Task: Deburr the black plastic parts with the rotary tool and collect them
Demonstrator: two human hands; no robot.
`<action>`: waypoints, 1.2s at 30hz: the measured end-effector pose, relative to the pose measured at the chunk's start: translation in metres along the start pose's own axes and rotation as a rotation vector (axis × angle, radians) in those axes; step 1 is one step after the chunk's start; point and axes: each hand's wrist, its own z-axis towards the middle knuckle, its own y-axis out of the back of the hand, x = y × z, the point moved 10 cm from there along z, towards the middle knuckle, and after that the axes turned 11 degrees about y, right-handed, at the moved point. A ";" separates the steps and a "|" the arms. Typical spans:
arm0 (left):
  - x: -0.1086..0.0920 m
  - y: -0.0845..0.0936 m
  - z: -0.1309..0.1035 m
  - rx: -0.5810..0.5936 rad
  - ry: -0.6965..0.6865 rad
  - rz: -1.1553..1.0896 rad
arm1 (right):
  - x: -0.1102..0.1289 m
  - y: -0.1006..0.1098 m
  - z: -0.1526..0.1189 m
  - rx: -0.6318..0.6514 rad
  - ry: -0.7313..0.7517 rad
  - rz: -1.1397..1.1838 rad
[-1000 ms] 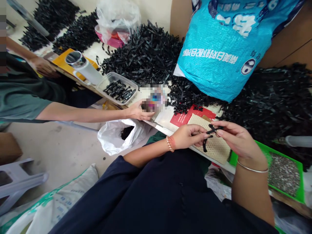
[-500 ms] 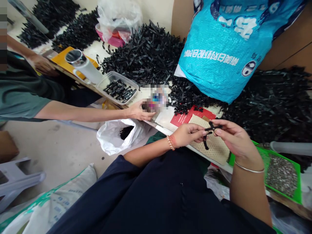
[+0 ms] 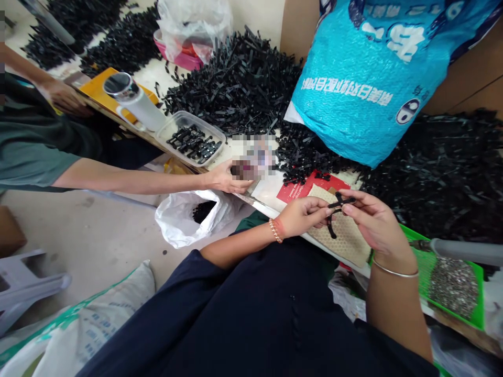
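In front of me, my left hand [image 3: 301,217] pinches one end of a black plastic strip with rounded ends. My right hand [image 3: 377,225] holds the crossed black strips [image 3: 341,202] from the other side, thumb and forefinger closed on them. Another curved black strip [image 3: 332,228] hangs below the left fingertips. Both hands are above a cream textured mat [image 3: 356,246] at the table edge. How the strips join is partly hidden by my fingers.
Heaps of black strips [image 3: 236,84] cover the table around a blue sack [image 3: 361,89]. A green tray [image 3: 481,298] with small metal bits and a grey rod [image 3: 467,251] are at right. At left, a co-worker's hand [image 3: 226,178] holds a blurred object near a clear tub [image 3: 163,137].
Both hands keep their grip on the black strips. My right hand and wrist have shifted slightly left, and more of the grey rod's metal tip shows. The view has moved a little.
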 end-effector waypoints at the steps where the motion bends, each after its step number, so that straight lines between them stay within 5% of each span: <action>1: -0.001 0.001 0.000 -0.002 -0.009 -0.016 | -0.001 0.000 0.000 -0.006 -0.004 0.008; 19: 0.003 0.003 0.002 0.025 0.118 -0.210 | 0.005 -0.009 0.000 -0.037 0.026 -0.010; 36: 0.000 0.004 0.002 -0.044 0.195 -0.124 | 0.003 -0.012 0.003 -0.030 0.085 -0.014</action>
